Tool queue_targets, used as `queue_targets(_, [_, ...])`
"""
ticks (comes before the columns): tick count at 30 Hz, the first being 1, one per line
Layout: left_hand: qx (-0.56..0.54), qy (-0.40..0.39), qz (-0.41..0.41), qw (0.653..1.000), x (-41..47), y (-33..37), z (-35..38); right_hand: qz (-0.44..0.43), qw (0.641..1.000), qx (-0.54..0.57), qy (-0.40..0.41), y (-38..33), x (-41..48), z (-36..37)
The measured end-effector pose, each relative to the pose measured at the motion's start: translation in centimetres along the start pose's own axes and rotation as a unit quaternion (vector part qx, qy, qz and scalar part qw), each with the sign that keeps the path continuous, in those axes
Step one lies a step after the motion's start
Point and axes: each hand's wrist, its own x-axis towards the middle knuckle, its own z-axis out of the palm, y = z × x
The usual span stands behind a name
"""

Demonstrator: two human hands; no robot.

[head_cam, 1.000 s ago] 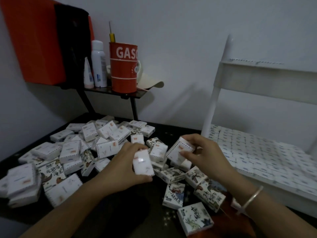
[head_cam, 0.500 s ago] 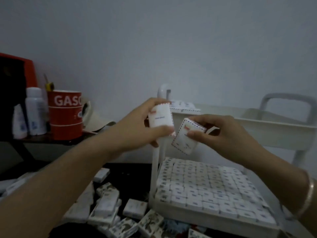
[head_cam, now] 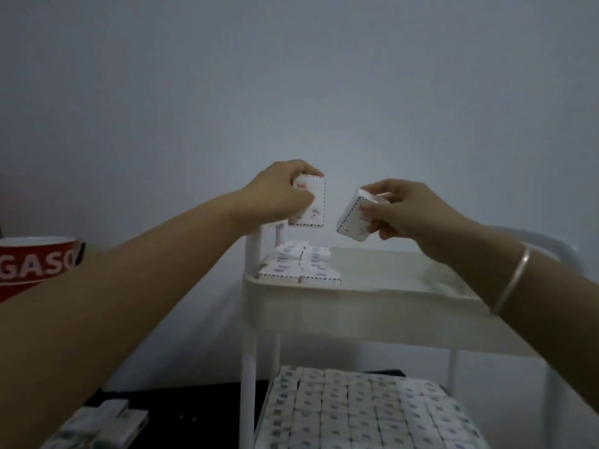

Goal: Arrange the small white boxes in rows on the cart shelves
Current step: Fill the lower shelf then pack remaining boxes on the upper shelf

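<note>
We see both bare forearms stretched forward and upward, meeting above the white plastic cart (head_cam: 248, 384). The left hand (head_cam: 278, 192) is raised knuckles up, its thumb and curled fingers pinching a small white cardboard box with a dashed border (head_cam: 311, 202) by the left edge, so it hangs upright with its flat face toward us. The right hand (head_cam: 408, 210), with a thin silver metal bangle (head_cam: 512, 277) on its wrist, grips a second small white box (head_cam: 353, 222) between thumb and fingertips; this one is tilted, its lower corner pointing down and left. The 2 held boxes are near each other but apart, both in the air above the cart's top shelf (head_cam: 356, 306), a smooth tray with a rounded rim on slim white posts. In that tray's far left corner we find a block of laid boxes (head_cam: 299, 265), flat and edge to edge. Below it, tight rows of white boxes (head_cam: 366, 413) lie packed together. At lower left, loose boxes (head_cam: 100, 426) lie on the dark tabletop (head_cam: 194, 413), and a glossy red mug with white letters (head_cam: 35, 267) shows at the left edge behind the left forearm
</note>
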Motion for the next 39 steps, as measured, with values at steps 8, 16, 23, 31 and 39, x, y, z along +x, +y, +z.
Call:
queue_targets(8, [0.263,-0.075,0.001,0.962,8.9,-2.1,3.4,0.008,0.965,-0.26,0.03,2.5,7.7,1.8])
queue_targets(16, [0.358,-0.164,0.024,0.919,13.5,-3.2,5.2,-0.051,0.919,-0.388,-0.051,3.2,11.6,2.5])
queue_targets(23, [0.444,-0.207,0.054,0.87,14.1,-4.7,7.3,-0.046,0.892,-0.446,-0.052,4.5,13.9,2.7])
queue_targets(31, [0.458,-0.267,0.019,0.848,13.7,-5.6,8.1,-0.039,0.907,-0.395,-0.144,6.6,14.4,2.5])
queue_targets(39, [0.409,-0.321,-0.052,0.853,13.7,-5.6,8.1,-0.017,0.924,-0.34,-0.173,7.7,13.8,3.4])
